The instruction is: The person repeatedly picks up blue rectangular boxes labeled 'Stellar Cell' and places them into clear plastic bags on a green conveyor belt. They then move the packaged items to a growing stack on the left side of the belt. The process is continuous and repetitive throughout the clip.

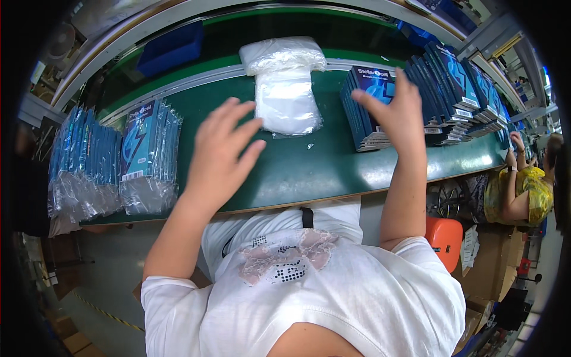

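My right hand [397, 113] is up over the green desk [309, 172] with the grip spread apart, fingers pointing up and away from me, thumb sticking out to the left. It isn't clamped on anything. It sits right in front of the near stack of flat dark-blue cardboard boxes with a light-blue lightning graphic [367, 107], and whether my fingertips actually touch the top box I can't tell. Those boxes stand on edge, leaning, with their long axis running away from me toward the back of the desk, faces turned left.

My left hand [221, 156] is also empty, grip open, fingers fanned and pointing up and to the right, hovering above bare desk surface.

Between the two hands, a bit further back, lies the pile of clear plastic bags [285, 89], long axis pointing straight away from me, with its far end bunched up against the raised metal rail.

Further right there's the long leaning row of the same blue boxes [458, 89], fanned out along the desk edge. Off to my left are the blue boxes already sealed in clear plastic sleeves [148, 157], standing in a bundle, and another bundle of them [80, 163] beyond. A person in a yellow top [523, 193] sits at the far right.
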`<move>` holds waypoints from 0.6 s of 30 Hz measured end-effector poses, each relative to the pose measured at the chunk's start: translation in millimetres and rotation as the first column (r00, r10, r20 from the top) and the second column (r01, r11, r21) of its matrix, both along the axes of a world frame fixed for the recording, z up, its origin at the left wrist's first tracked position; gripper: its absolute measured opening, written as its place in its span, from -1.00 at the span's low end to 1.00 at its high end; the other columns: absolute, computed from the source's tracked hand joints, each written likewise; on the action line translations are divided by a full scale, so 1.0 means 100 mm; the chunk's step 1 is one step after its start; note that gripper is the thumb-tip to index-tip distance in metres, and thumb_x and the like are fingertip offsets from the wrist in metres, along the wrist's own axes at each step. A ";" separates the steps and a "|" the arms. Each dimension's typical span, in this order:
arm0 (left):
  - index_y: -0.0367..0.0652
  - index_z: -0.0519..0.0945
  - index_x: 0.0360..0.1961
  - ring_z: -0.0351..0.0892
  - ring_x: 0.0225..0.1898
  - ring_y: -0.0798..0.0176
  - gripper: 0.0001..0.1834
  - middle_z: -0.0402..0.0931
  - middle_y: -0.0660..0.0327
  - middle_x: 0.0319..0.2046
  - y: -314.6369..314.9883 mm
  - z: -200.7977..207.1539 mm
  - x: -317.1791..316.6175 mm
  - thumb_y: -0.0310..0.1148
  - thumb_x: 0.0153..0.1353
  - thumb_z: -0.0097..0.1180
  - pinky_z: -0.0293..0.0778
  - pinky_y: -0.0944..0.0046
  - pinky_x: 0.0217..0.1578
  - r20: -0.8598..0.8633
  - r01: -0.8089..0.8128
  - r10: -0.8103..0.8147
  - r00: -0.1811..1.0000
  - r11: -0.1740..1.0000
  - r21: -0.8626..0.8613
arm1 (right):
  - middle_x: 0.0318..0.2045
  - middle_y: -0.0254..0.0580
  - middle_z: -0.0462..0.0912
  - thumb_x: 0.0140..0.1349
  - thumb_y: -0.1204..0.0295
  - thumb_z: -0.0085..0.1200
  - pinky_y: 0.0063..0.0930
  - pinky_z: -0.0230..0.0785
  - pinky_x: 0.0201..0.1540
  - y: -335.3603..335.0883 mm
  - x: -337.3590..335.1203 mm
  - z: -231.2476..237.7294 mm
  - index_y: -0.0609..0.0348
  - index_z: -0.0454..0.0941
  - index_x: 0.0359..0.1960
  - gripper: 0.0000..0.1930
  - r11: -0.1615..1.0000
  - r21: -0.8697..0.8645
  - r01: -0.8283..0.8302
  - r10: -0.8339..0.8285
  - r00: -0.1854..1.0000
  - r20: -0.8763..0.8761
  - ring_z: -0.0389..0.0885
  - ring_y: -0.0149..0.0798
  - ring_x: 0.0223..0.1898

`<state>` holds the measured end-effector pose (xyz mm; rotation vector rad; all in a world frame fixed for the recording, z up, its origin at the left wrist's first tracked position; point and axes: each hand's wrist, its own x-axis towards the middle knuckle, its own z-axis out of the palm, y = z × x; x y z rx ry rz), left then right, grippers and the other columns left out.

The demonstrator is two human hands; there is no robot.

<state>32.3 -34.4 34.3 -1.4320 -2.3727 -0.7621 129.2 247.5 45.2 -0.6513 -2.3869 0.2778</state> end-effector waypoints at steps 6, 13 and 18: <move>-0.13 0.60 -0.16 0.43 -0.02 0.11 -0.74 0.52 0.23 -0.15 0.37 -0.54 -0.36 -0.54 0.09 0.11 0.29 0.05 0.06 -0.061 0.041 -0.048 0.997 0.992 -0.116 | -0.06 0.14 0.47 -0.10 0.20 0.29 -0.24 0.32 0.06 -0.21 -0.03 -0.01 0.28 0.33 0.15 -0.25 0.997 -0.060 -0.043 0.033 0.986 -0.166 0.48 0.04 -0.03; -0.20 0.58 -0.18 0.46 -0.18 0.08 -0.75 0.48 0.15 -0.30 0.43 -0.37 -0.27 -0.60 0.07 0.11 0.41 0.21 -0.15 0.082 0.054 -0.059 0.995 0.996 0.065 | -0.14 -0.04 0.47 0.07 0.11 0.17 -0.65 0.39 -0.35 -0.71 0.24 0.09 0.25 0.26 0.20 -0.29 0.393 -0.620 -0.679 0.218 0.724 -0.654 0.49 -0.40 -0.31; -0.23 0.58 -0.20 0.47 -0.23 0.07 -0.77 0.44 0.10 -0.29 0.40 -0.35 -0.24 -0.59 0.07 0.12 0.43 0.20 -0.21 0.132 0.082 -0.105 0.986 0.983 0.166 | -0.24 -0.13 0.54 0.30 0.17 -0.04 -0.66 0.42 -0.46 -0.70 0.21 -0.31 0.31 0.28 0.15 -0.48 -0.459 -0.775 -0.434 0.256 0.771 -0.584 0.50 -0.49 -0.39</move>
